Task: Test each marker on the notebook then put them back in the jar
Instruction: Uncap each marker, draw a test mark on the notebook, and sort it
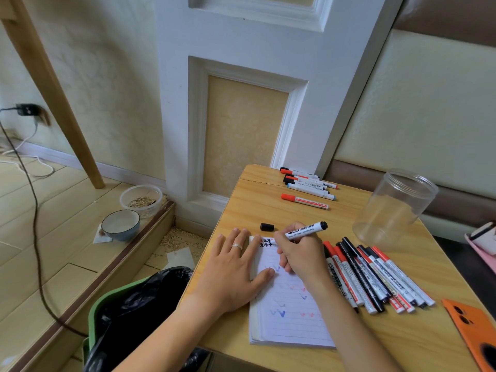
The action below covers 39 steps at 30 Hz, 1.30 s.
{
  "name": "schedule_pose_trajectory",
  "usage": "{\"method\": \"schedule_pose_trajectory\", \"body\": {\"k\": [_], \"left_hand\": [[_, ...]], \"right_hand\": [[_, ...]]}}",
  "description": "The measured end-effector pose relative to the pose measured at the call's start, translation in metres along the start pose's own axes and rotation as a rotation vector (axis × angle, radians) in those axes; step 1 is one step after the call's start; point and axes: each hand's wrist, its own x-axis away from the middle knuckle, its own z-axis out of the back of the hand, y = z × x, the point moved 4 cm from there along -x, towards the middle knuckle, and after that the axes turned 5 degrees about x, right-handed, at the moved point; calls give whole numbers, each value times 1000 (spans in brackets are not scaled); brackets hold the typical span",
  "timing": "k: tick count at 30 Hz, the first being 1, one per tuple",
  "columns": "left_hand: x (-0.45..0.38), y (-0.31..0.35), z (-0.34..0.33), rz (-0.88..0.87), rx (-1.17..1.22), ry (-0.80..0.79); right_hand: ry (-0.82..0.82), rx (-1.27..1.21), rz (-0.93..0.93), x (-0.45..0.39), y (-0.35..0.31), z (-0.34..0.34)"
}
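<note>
On the wooden tabletop (pixel 268 208) by the panelled wall, right hand (pixel 300 253) fingers clamp a black marker (pixel 306 230); left hand (pixel 233 272) lies flat, fingers spread, on the notebook (pixel 290 318).

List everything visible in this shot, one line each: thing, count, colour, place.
Table: one, light wood, right half.
Notebook: one, white lined with coloured scribbles, near edge.
Marker in use: one, black-ended, in right hand.
Loose cap: one, black, beyond notebook.
Far marker group: several, red, black, blue caps, table's far edge.
Near marker pile: many, red and black, right of notebook.
Jar: one, clear, empty, table's right.
Bowl: one, blue-grey, floor step.
Bin: one, green with black bag, beside table.
Left hand: flat on notebook.
Right hand: writing.
</note>
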Motion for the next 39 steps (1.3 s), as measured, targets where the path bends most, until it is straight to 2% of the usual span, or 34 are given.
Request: {"method": "schedule_pose_trajectory", "body": {"k": [15,28,33,39], "left_hand": [[-1,-1,0,-5,4,0],[-1,-1,1,3,31,10],[-3,1,13,19,114,-16],[-39,5,30,139,145,193]], "right_hand": [[30,13,-5,1,1,2],[-20,32,8,5,-2,1],[36,-60,-17,2,2,4],[25,-59,-7,1,5,4]]}}
